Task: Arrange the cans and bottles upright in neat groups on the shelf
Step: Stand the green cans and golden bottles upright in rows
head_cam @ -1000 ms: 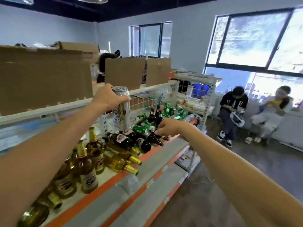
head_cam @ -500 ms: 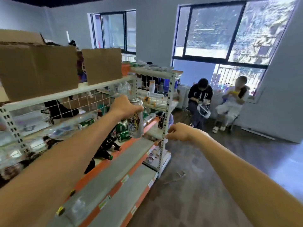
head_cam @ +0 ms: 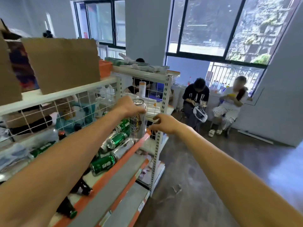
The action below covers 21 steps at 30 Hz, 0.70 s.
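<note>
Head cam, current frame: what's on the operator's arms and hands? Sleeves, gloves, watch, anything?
The left arm and right arm are bare up to the frame edge; no sleeves show. The left hand and right hand wear no gloves; no watch, band, ring or marking is visible.

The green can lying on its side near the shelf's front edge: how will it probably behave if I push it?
The green can lies on its round side, so it would likely roll. The orange shelf edge is close, so it might roll off. Its smooth metal wall probably feels slippery; other cans beside it may shift too.
</note>
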Available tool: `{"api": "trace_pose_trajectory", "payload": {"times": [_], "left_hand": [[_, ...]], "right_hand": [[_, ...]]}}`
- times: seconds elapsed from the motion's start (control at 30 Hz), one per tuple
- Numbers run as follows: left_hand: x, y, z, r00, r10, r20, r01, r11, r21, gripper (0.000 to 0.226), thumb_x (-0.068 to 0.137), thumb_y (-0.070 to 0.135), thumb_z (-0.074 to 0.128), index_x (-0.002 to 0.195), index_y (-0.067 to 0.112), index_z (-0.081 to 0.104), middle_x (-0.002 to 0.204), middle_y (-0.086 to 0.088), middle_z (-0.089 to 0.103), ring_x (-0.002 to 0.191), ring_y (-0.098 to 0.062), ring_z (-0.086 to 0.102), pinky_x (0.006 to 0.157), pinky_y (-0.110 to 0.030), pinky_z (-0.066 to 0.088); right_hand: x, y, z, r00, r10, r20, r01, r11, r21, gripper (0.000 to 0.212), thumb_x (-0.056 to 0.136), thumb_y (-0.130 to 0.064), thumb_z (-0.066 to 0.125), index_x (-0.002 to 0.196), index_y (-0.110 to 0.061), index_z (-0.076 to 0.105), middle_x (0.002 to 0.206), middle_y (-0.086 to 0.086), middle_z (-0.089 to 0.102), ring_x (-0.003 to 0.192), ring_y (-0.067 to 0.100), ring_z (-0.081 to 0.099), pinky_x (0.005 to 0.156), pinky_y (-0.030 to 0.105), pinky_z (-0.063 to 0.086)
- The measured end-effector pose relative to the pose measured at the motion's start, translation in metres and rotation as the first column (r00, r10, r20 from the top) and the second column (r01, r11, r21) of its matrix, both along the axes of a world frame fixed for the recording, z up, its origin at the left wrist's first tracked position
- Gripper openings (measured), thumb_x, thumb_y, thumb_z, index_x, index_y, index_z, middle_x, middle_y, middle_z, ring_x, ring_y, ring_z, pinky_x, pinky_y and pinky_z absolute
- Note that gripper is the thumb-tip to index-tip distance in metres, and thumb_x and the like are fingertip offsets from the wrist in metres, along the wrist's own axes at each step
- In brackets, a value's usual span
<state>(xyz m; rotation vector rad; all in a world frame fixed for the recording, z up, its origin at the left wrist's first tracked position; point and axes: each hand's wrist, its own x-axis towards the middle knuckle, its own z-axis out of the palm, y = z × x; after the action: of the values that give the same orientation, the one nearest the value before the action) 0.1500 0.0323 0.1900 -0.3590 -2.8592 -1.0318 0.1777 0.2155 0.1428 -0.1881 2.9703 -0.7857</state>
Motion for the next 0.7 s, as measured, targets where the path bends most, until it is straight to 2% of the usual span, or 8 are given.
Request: {"api": "trace_pose_trajectory", "payload": {"times": [0.07,0.17,0.27,0.33,0.47,0.57,0.63,0.7], "left_hand": [[-0.035,0.008,0.002,1.000,0.012,-0.009,-0.012,1.000,-0.009,0.060,0.075,0.049,0.077,0.118,0.013,0.059,0.111,-0.005,0.063,0.088,-0.018,0.059,0.062,-0.028,0.043],[-0.080,0.021,0.001,0.999,0.038,0.022,-0.038,0.999,0.002,0.047,0.072,0.048,0.079,0.101,0.015,0.063,0.081,-0.001,0.057,0.068,-0.014,0.051,0.054,-0.028,0.036],[-0.123,0.034,-0.006,0.994,0.079,0.072,-0.083,0.995,0.054,0.037,0.078,0.039,0.079,0.071,0.018,0.049,0.065,0.002,0.047,0.055,-0.012,0.042,0.049,-0.025,0.030],[-0.153,0.040,-0.014,0.993,0.086,0.085,-0.091,0.995,0.048,0.038,0.078,0.040,0.079,0.072,0.017,0.050,0.069,0.001,0.052,0.057,-0.011,0.045,0.050,-0.023,0.031],[-0.205,0.049,-0.027,0.991,0.105,0.088,-0.109,0.993,0.039,0.039,0.076,0.042,0.080,0.097,0.014,0.063,0.094,-0.003,0.066,0.072,-0.011,0.056,0.056,-0.023,0.041],[-0.244,0.061,-0.037,0.987,0.144,0.074,-0.148,0.988,0.045,0.035,0.078,0.038,0.079,0.094,0.020,0.053,0.098,-0.001,0.060,0.085,-0.020,0.057,0.072,-0.029,0.047],[-0.270,0.067,-0.046,0.979,0.187,0.083,-0.192,0.980,0.055,0.038,0.078,0.040,0.080,0.091,0.020,0.051,0.097,-0.004,0.058,0.089,-0.023,0.057,0.071,-0.030,0.045],[-0.298,0.072,-0.055,0.968,0.212,0.132,-0.220,0.974,0.049,0.040,0.078,0.042,0.079,0.091,0.015,0.052,0.092,-0.005,0.059,0.079,-0.019,0.056,0.062,-0.029,0.044]], "right_hand": [[-0.036,-0.002,-0.002,1.000,-0.022,-0.019,0.020,0.997,-0.080,0.067,0.087,-0.036,0.073,0.141,-0.008,0.044,0.131,0.011,0.058,0.112,0.027,0.059,0.096,0.038,0.049],[-0.086,-0.005,-0.008,0.997,-0.041,-0.072,0.029,0.987,-0.160,0.078,0.083,-0.037,0.077,0.144,-0.008,0.039,0.135,0.011,0.055,0.118,0.028,0.057,0.098,0.043,0.049],[-0.139,-0.004,-0.015,0.990,-0.044,-0.133,0.011,0.972,-0.236,0.058,0.081,-0.032,0.079,0.128,-0.010,0.054,0.111,0.003,0.062,0.102,0.022,0.061,0.081,0.031,0.047],[-0.172,-0.003,-0.025,0.987,-0.037,-0.155,-0.008,0.960,-0.280,0.053,0.080,-0.031,0.080,0.122,-0.011,0.056,0.104,0.000,0.062,0.096,0.020,0.060,0.077,0.030,0.046],[-0.232,0.004,-0.041,0.989,0.013,-0.151,-0.067,0.931,-0.359,0.081,0.076,-0.037,0.083,0.140,-0.011,0.042,0.120,0.005,0.064,0.107,0.023,0.061,0.093,0.039,0.051],[-0.283,0.012,-0.050,0.987,0.079,-0.138,-0.123,0.929,-0.349,0.073,0.075,-0.037,0.084,0.133,-0.013,0.046,0.111,-0.001,0.063,0.099,0.018,0.060,0.088,0.032,0.049],[-0.317,0.018,-0.058,0.987,0.094,-0.130,-0.135,0.924,-0.357,0.064,0.074,-0.036,0.085,0.124,-0.015,0.051,0.107,-0.003,0.063,0.095,0.016,0.060,0.082,0.030,0.047],[-0.350,0.024,-0.071,0.989,0.097,-0.114,-0.133,0.917,-0.376,0.056,0.072,-0.036,0.086,0.113,-0.017,0.053,0.102,-0.004,0.064,0.089,0.013,0.060,0.074,0.029,0.046]]}}
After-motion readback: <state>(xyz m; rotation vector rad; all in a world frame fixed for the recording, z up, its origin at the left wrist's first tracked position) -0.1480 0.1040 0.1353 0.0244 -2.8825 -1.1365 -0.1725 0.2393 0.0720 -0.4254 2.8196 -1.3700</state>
